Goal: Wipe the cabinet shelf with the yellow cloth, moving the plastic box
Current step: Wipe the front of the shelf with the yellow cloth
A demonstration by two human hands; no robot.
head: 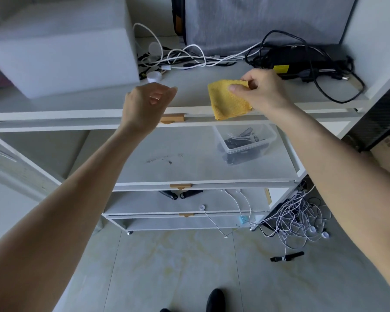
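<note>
My right hand [263, 91] pinches a folded yellow cloth [229, 102] by its upper edge, and the cloth hangs over the front edge of the top shelf [189, 91]. My left hand [144, 104] hovers in front of the same shelf, fingers curled loosely with nothing in them. On the shelf below, at the right, stands a clear plastic box [245, 139] with dark items inside. That lower shelf [167, 167] shows dark smudges of dirt near its middle.
A large white box [63, 57] fills the top shelf's left. White cables, a tape roll [153, 76] and a black power adapter [300, 58] lie at the back. Wooden handles [172, 118] mark the shelf fronts. Tangled white wires [295, 219] lie on the floor, right.
</note>
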